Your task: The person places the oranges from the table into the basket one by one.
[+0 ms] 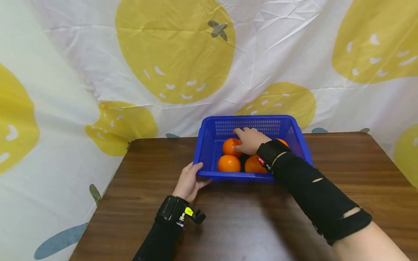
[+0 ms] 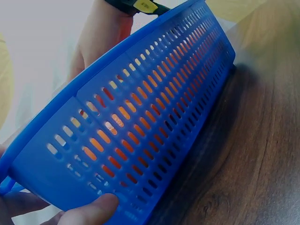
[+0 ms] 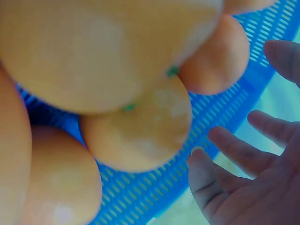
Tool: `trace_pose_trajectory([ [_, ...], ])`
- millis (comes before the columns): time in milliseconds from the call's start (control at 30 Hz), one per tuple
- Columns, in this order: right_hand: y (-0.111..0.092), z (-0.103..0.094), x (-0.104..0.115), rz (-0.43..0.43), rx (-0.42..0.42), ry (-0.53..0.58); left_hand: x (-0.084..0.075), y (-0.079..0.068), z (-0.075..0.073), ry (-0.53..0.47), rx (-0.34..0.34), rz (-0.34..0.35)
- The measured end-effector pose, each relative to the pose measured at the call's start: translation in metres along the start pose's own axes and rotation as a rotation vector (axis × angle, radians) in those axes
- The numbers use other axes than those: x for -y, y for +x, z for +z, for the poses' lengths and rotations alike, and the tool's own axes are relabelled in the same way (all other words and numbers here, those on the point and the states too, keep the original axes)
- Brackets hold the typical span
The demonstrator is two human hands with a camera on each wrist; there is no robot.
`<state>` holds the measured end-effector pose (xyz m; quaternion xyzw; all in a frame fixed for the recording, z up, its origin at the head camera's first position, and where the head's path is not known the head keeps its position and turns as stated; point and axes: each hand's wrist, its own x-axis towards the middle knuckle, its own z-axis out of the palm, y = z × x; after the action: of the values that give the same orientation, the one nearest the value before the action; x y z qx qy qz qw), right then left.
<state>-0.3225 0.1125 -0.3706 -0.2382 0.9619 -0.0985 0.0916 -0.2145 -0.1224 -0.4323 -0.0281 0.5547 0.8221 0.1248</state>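
Note:
A blue plastic basket with slotted walls stands on the table and holds several oranges. My left hand grips its near left corner, the thumb over the rim and the other fingers below. From the left wrist view, fingertips lie against the basket's outer wall. Inside the basket's outline, my right hand reaches over the oranges with its fingers spread. In the right wrist view those fingers are loosely bent and hold nothing, beside an orange with a green stem spot.
The brown wooden table extends to both sides of the basket and in front of it. Behind hangs a white cloth printed with yellow fruit, close to the table's back edge.

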Motion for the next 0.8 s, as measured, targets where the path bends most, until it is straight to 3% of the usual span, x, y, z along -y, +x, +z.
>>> trace_pose_trajectory([
  [433,-0.035,-0.029,-0.019,-0.008,-0.076,0.085,0.002,0.012,0.005,-0.032,-0.007,0.040],
  [567,-0.053,-0.029,-0.024,-0.009,-0.112,0.092,0.004,0.015,0.007,-0.046,-0.013,0.046],
  [800,-0.083,-0.018,-0.038,-0.018,-0.244,0.070,0.004,0.021,0.005,-0.024,-0.021,0.074],
])
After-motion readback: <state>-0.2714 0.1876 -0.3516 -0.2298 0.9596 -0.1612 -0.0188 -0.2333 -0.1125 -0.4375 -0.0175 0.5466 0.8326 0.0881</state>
